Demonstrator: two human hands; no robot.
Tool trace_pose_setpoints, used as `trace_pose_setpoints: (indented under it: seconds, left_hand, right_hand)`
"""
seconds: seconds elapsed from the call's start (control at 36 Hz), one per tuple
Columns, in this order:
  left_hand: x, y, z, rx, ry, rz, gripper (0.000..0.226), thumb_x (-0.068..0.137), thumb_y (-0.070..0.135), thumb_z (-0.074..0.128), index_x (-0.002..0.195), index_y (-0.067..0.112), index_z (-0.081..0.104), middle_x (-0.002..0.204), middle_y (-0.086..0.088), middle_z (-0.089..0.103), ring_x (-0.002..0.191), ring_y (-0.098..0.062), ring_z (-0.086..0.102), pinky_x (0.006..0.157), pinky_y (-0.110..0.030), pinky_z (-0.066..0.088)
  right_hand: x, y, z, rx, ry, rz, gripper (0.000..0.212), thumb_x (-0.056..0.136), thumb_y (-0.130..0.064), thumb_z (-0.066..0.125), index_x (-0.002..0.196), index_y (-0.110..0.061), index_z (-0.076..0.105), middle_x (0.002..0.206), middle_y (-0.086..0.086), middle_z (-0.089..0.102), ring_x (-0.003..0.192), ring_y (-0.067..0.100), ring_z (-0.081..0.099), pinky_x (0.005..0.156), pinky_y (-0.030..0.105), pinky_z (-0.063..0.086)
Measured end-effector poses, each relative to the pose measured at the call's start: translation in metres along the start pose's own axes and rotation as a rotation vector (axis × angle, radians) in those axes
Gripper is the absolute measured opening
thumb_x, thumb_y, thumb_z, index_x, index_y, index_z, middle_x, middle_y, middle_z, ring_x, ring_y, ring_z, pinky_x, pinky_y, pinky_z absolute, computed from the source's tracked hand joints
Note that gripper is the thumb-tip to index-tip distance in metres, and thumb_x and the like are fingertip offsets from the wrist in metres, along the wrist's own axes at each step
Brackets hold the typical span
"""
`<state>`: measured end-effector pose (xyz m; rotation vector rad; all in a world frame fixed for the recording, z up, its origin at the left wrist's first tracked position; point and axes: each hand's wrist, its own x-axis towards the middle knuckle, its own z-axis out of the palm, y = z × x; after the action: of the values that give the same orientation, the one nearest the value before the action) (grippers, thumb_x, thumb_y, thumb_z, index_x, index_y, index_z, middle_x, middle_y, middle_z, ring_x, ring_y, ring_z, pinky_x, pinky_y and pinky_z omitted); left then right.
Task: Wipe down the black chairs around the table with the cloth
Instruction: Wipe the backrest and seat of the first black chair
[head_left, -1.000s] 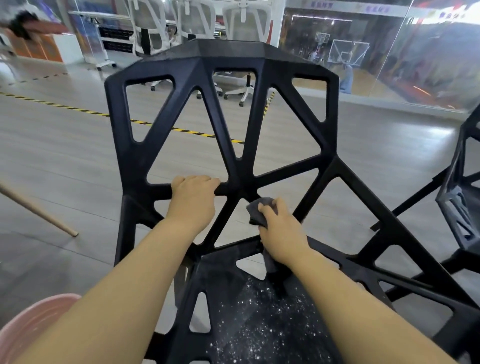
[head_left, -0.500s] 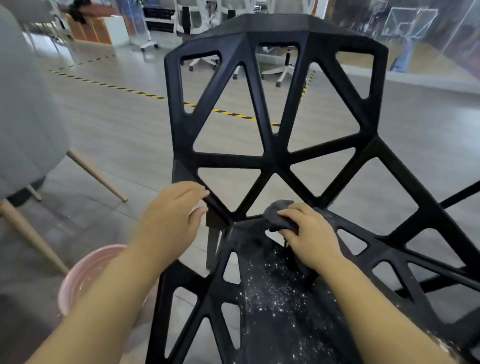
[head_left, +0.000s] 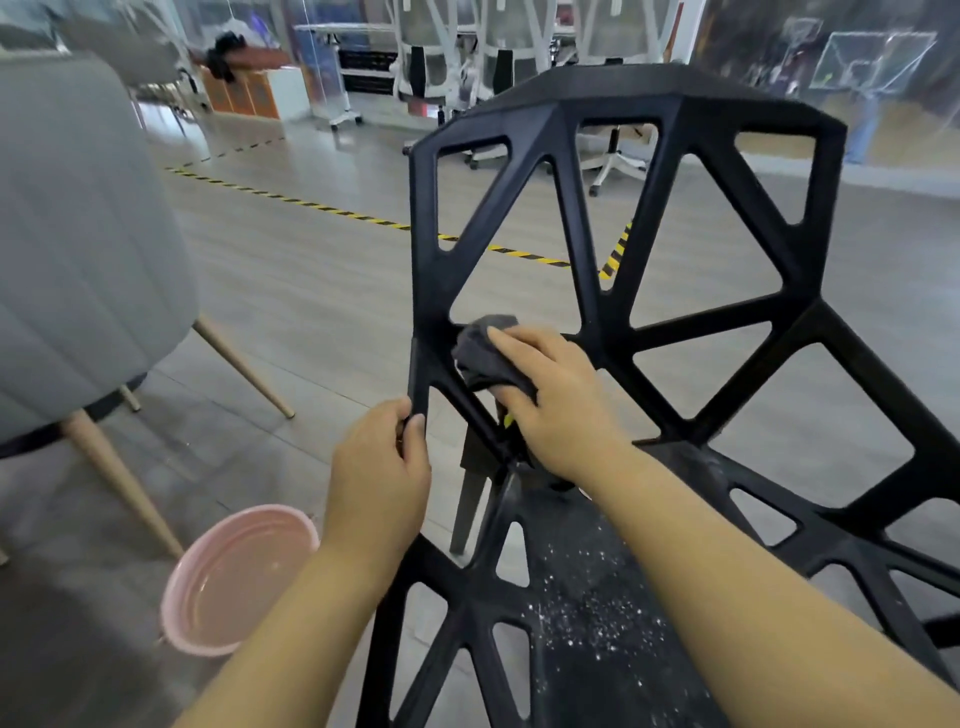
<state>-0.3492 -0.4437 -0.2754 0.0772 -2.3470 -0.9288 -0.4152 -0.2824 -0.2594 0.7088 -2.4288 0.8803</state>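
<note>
Right hand (head_left: 558, 400): fingers (head_left: 511, 343) laid nearly flat and close together over a bunched dark grey cloth (head_left: 485, 353), thumb tucked under the bundle, so that the hand clasps the cloth and presses it against the lower left part of the backrest of the black chair (head_left: 613, 291), where a horizontal bar meets the left upright. Left hand (head_left: 382, 478): fingers curled and closed around the lower end of that same left upright, thumb on the near face of the bar, fingertips wrapped behind it and out of sight. Black chair: rigid open lattice of triangular and trapezoid cut-outs, backrest upright and facing the camera, seat reaching toward the lower right of the view; the seat surface carries a scatter of white specks (head_left: 587, 613) around its middle. Pink basin (head_left: 182, 592): round, standing on the grey wood-pattern floor (head_left: 322, 312) just left of the chair's front edge and below the left forearm; it appears to hold shallow clear liquid, though its depth cannot be told. Grey upholstered chair (head_left: 78, 234): at the left edge, on tapered pale wooden legs (head_left: 244, 364), apart from the black chair. Yellow-and-black floor tape (head_left: 353, 215): runs across the floor behind the backrest. White office chairs (head_left: 467, 62): stand well beyond, in the background.
</note>
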Motion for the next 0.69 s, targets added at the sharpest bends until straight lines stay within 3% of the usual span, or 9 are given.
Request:
trace_pose_setpoints:
  seconds: [0.06,0.11,0.19,0.31,0.39,0.44,0.5,0.61,0.69]
  left_hand:
    - [0.005,-0.001,0.004,-0.006,-0.012,-0.004,0.012,0.093,0.008,0.051,0.091,0.006,0.062,0.069,-0.003,0.062,0.066,-0.024,0.063,0.064,-0.036,0.046]
    - [0.010,-0.004,0.008,-0.025,-0.041,-0.012,0.014,0.093,0.011,0.050,0.090,0.007,0.062,0.067,-0.002,0.061,0.066,-0.023,0.063,0.064,-0.037,0.047]
    - [0.016,-0.008,0.010,-0.055,-0.061,-0.008,0.020,0.093,0.017,0.045,0.088,0.006,0.061,0.065,-0.004,0.059,0.065,-0.025,0.060,0.063,-0.043,0.047]
    - [0.022,-0.011,0.011,-0.102,-0.074,0.015,0.021,0.093,0.017,0.045,0.089,0.004,0.061,0.071,-0.006,0.061,0.065,-0.026,0.061,0.063,-0.047,0.049]
    - [0.026,-0.010,0.012,-0.103,-0.077,0.010,0.019,0.094,0.012,0.046,0.077,0.005,0.052,0.069,-0.013,0.061,0.065,-0.028,0.061,0.065,-0.049,0.049]
    - [0.029,-0.008,0.012,-0.119,-0.086,-0.001,0.017,0.094,0.010,0.047,0.079,0.018,0.046,0.069,-0.017,0.061,0.067,-0.029,0.060,0.068,-0.045,0.048]
    - [0.030,-0.008,0.013,-0.134,-0.098,-0.008,0.017,0.095,0.011,0.047,0.081,0.021,0.046,0.068,-0.017,0.061,0.068,-0.027,0.059,0.068,-0.038,0.045]
    - [0.033,-0.010,0.015,-0.159,-0.133,-0.037,0.015,0.097,0.014,0.046,0.083,0.020,0.048,0.071,-0.016,0.062,0.064,-0.012,0.061,0.064,-0.026,0.042]
    - [0.034,-0.013,0.014,-0.168,-0.152,-0.033,0.017,0.098,0.016,0.044,0.083,0.019,0.052,0.074,-0.012,0.064,0.067,-0.014,0.063,0.067,-0.032,0.047]
  right_hand:
    - [0.022,-0.009,0.008,-0.007,0.017,-0.083,0.047,0.083,-0.018,0.059,0.129,-0.012,0.058,0.124,0.007,0.058,0.105,0.037,0.055,0.088,0.049,0.047]
    - [0.038,-0.013,0.019,-0.038,0.003,-0.125,0.044,0.080,-0.014,0.061,0.124,-0.010,0.062,0.121,0.012,0.059,0.098,0.042,0.056,0.080,0.051,0.050]
    - [0.043,-0.011,0.035,-0.086,-0.001,-0.154,0.042,0.076,-0.008,0.063,0.118,-0.009,0.066,0.119,0.015,0.059,0.087,0.043,0.055,0.067,0.052,0.052]
    - [0.026,0.007,0.047,-0.142,0.002,-0.140,0.042,0.074,-0.004,0.067,0.116,-0.007,0.067,0.115,0.015,0.060,0.079,0.039,0.054,0.062,0.046,0.053]
    - [0.000,0.035,0.050,-0.255,-0.194,-0.039,0.045,0.080,-0.005,0.066,0.124,-0.011,0.061,0.127,0.012,0.053,0.095,0.041,0.053,0.078,0.049,0.051]
    - [-0.025,0.056,0.049,-0.387,-0.429,0.065,0.047,0.090,-0.013,0.054,0.136,-0.020,0.049,0.141,0.004,0.039,0.108,0.037,0.044,0.088,0.043,0.045]
    - [-0.042,0.066,0.045,-0.486,-0.581,0.139,0.048,0.095,-0.017,0.045,0.142,-0.026,0.041,0.146,-0.002,0.030,0.114,0.033,0.040,0.089,0.038,0.043]
    - [-0.030,0.060,0.045,-0.339,-0.499,0.282,0.043,0.098,-0.023,0.046,0.140,-0.023,0.045,0.139,-0.004,0.037,0.117,0.029,0.045,0.094,0.040,0.043]
    - [-0.004,0.040,0.041,-0.049,-0.251,0.390,0.043,0.097,-0.024,0.050,0.139,-0.018,0.046,0.134,0.000,0.042,0.118,0.026,0.047,0.100,0.035,0.039]
